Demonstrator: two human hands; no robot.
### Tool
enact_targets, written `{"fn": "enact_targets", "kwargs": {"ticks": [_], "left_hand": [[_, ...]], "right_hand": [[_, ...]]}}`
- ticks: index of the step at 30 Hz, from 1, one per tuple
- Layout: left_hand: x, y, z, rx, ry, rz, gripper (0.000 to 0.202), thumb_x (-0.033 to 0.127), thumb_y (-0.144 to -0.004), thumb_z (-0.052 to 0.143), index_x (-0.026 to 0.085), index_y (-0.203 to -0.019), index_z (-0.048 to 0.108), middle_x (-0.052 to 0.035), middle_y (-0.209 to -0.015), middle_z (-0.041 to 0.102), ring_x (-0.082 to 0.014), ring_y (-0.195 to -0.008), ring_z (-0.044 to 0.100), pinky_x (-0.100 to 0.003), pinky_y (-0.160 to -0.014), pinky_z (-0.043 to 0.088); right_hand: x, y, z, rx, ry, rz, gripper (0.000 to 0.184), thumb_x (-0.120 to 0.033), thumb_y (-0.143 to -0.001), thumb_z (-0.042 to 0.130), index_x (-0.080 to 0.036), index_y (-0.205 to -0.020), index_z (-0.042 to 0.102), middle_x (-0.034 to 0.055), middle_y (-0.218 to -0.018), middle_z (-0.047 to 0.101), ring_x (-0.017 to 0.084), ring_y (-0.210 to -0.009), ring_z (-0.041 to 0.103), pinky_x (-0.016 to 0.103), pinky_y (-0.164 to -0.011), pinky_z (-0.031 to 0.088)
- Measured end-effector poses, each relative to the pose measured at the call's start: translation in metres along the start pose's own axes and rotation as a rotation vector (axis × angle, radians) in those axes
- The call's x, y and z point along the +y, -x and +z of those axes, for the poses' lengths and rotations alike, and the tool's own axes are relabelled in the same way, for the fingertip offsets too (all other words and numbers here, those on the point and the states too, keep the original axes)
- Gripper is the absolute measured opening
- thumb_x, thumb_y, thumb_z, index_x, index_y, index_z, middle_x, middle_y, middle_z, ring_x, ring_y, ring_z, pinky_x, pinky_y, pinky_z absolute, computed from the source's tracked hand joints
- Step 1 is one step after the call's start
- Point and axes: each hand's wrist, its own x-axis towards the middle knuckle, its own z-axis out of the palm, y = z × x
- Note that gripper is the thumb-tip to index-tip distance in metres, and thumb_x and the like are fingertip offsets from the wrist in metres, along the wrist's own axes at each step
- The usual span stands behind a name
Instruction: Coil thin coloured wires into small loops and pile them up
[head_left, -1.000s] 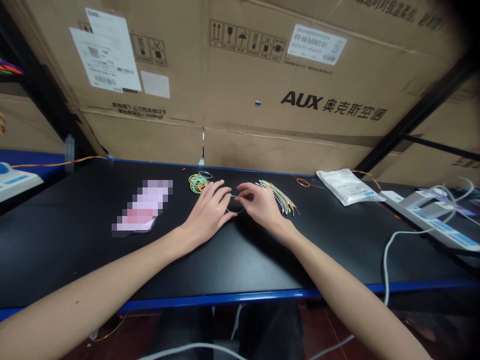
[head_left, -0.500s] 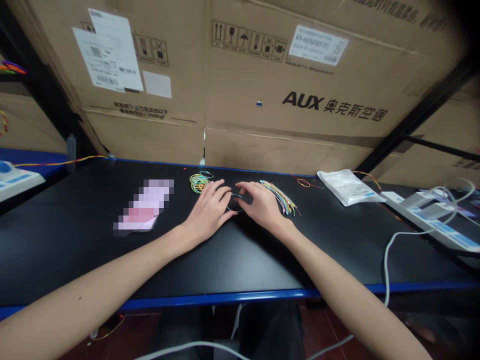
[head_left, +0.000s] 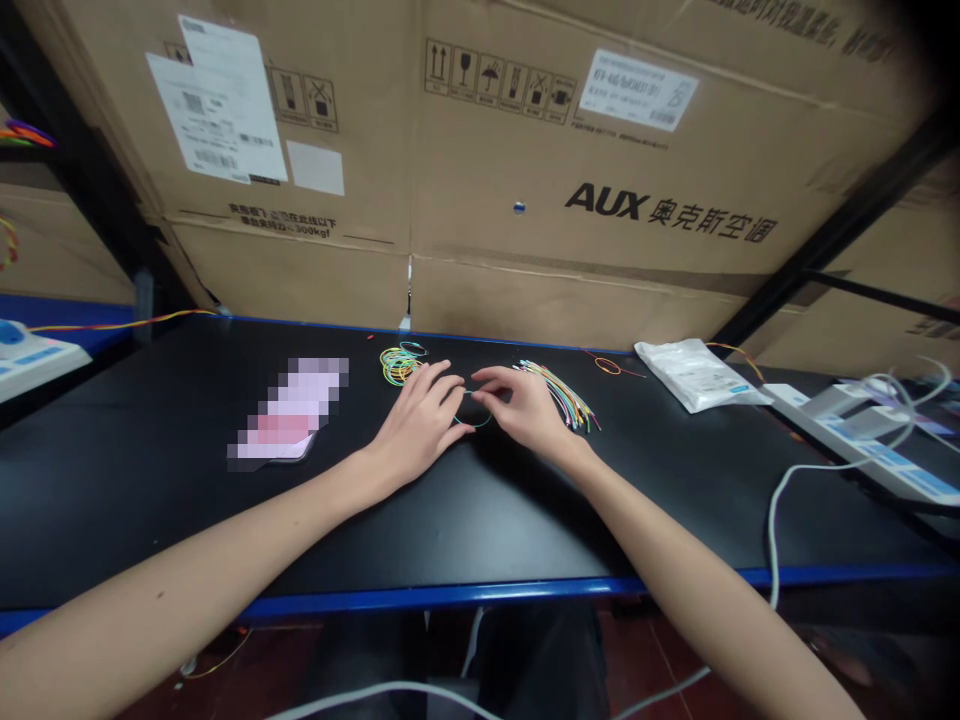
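A thin teal wire (head_left: 477, 425), bent into a loop, is seen on the table (head_left: 337, 520) between the left hand (head_left: 416, 425) and right hand (head_left: 525, 408). Both are half-curled, fingertips at the loop; whether it is pinched cannot be told. Coiled wires (head_left: 399, 366) lie at 11 o'clock, loose wires (head_left: 559, 393) at 1 o'clock.

Bare left hand (head_left: 418, 422), bare right hand (head_left: 526, 405), bare forearms (head_left: 187, 582), dark trousers (head_left: 540, 665) (only dimly seen)

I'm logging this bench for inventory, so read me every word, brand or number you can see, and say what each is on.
"AUX 奥克斯空调": black print, right carton.
"300kgf": end of a small printed line, left carton.
White labels: too small and blurred to read.
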Motion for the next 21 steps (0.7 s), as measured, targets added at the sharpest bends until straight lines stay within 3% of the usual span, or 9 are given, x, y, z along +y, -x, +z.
{"fn": "enact_targets", "kwargs": {"ticks": [4, 12, 21], "left_hand": [[-0.0009, 0.0003, 0.0007, 0.01, -0.008, -0.001, 0.033, 0.031, -0.083, 0.065, 0.012, -0.11, 0.06, -0.0154, -0.118, 0.061, -0.0355, -0.127, 0.045, -0.055, -0.104, 0.04], [-0.001, 0.0008, 0.0024, 0.021, 0.031, -0.041, 0.033, 0.031, -0.082, 0.067, 0.014, -0.11, 0.062, -0.0149, -0.116, 0.063, -0.0351, -0.126, 0.046, -0.057, -0.104, 0.04], [-0.001, 0.0019, 0.0038, 0.023, 0.022, -0.025, 0.032, 0.034, -0.082, 0.067, 0.014, -0.106, 0.063, -0.014, -0.115, 0.063, -0.0347, -0.125, 0.047, -0.055, -0.105, 0.04]], "right_hand": [[0.0028, -0.0007, -0.0009, -0.018, -0.102, 0.019, 0.017, -0.023, -0.083, 0.063, -0.019, -0.098, 0.068, 0.003, -0.081, 0.075, 0.017, -0.075, 0.07, 0.03, -0.075, 0.054], [0.0016, 0.005, 0.0052, 0.105, 0.285, -0.158, 0.025, -0.022, -0.082, 0.064, -0.022, -0.108, 0.065, 0.0052, -0.095, 0.071, 0.021, -0.092, 0.064, 0.035, -0.084, 0.05], [0.0066, 0.0024, 0.0073, 0.061, 0.278, -0.13, 0.018, -0.018, -0.084, 0.062, -0.024, -0.1, 0.067, 0.0037, -0.087, 0.071, 0.02, -0.088, 0.064, 0.034, -0.082, 0.05]]}}
